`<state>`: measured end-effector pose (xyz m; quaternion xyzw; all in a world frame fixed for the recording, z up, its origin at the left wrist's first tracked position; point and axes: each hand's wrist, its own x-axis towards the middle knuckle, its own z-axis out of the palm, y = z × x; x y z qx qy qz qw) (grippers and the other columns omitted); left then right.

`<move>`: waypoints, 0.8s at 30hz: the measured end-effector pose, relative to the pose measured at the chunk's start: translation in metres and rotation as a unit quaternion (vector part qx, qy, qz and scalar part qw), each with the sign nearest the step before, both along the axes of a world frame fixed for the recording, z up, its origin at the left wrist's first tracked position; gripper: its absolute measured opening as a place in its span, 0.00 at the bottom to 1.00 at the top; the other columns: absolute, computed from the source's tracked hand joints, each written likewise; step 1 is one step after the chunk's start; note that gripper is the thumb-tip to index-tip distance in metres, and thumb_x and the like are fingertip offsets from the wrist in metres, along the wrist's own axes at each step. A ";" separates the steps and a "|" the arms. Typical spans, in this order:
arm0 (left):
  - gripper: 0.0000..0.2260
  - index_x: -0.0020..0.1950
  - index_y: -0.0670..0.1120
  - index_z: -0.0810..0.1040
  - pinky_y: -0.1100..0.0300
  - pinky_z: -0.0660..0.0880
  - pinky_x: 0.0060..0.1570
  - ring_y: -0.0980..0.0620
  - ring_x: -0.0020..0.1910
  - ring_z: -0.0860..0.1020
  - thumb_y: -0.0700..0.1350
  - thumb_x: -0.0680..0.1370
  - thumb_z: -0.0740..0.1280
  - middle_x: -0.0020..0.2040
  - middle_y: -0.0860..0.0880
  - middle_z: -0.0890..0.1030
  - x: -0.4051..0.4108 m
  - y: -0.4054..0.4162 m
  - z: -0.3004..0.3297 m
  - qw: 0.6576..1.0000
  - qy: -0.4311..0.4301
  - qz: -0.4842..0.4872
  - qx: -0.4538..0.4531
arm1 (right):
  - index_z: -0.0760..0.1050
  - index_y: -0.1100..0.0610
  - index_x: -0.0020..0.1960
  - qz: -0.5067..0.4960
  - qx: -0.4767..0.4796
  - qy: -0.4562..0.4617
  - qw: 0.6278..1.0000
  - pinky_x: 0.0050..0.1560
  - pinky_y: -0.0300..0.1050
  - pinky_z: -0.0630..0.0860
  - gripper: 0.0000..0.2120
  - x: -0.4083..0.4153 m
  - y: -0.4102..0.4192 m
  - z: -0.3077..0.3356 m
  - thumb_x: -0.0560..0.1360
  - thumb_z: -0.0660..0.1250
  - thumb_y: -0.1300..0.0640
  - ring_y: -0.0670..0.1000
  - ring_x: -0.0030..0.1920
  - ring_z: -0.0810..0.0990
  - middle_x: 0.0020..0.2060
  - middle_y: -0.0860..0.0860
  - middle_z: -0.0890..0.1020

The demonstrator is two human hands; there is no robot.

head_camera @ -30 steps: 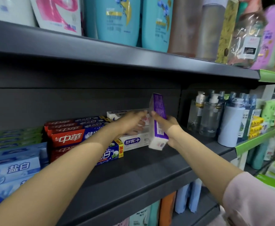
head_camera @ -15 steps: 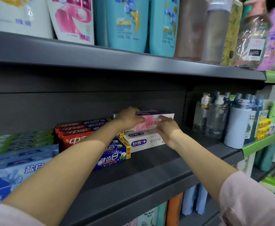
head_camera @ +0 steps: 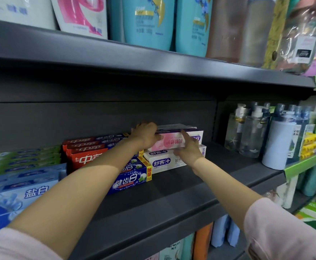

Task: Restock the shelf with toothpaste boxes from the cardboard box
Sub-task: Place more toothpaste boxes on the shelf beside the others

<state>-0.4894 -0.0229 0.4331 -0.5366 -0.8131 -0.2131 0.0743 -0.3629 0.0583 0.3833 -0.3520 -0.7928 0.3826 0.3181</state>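
A pink and purple toothpaste box (head_camera: 174,140) lies flat on top of a white toothpaste box (head_camera: 164,160) on the dark shelf (head_camera: 181,186). My left hand (head_camera: 147,135) grips its left end, fingers curled over the top. My right hand (head_camera: 188,148) touches its front face with straight fingers. Red boxes (head_camera: 86,156) and blue boxes (head_camera: 131,175) are stacked to the left. The cardboard box is out of view.
Light blue toothpaste boxes (head_camera: 18,194) and green ones (head_camera: 22,156) fill the shelf's left. Clear and white pump bottles (head_camera: 256,136) stand on the right. Shampoo bottles (head_camera: 147,21) line the shelf above. The shelf's front half in front of the white box is bare.
The purple box went from upright in my right hand to lying flat on the white box, pushed back. My left hand moved onto its left end.
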 end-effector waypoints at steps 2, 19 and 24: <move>0.16 0.56 0.37 0.78 0.54 0.72 0.51 0.43 0.52 0.77 0.49 0.80 0.62 0.53 0.39 0.79 0.003 -0.001 0.004 0.990 -0.112 -0.056 0.071 | 0.51 0.46 0.76 -0.038 0.128 -0.094 0.987 0.70 0.49 0.61 0.39 0.002 0.000 0.002 0.72 0.66 0.64 0.60 0.73 0.53 0.73 0.56 0.51; 0.34 0.75 0.51 0.55 0.58 0.78 0.44 0.51 0.50 0.77 0.37 0.74 0.68 0.55 0.48 0.76 0.058 -0.003 -0.007 0.946 -0.274 -0.172 0.010 | 0.70 0.62 0.61 -0.126 -0.140 0.171 0.967 0.47 0.55 0.81 0.39 0.016 0.014 0.035 0.62 0.73 0.35 0.58 0.48 0.81 0.52 0.57 0.80; 0.23 0.71 0.47 0.70 0.66 0.72 0.45 0.46 0.58 0.78 0.41 0.76 0.68 0.62 0.44 0.79 0.046 0.002 -0.001 0.985 -0.065 -0.139 0.084 | 0.74 0.62 0.52 -0.051 -0.202 0.203 0.957 0.55 0.55 0.78 0.20 0.005 0.020 0.022 0.78 0.60 0.43 0.58 0.50 0.79 0.48 0.58 0.79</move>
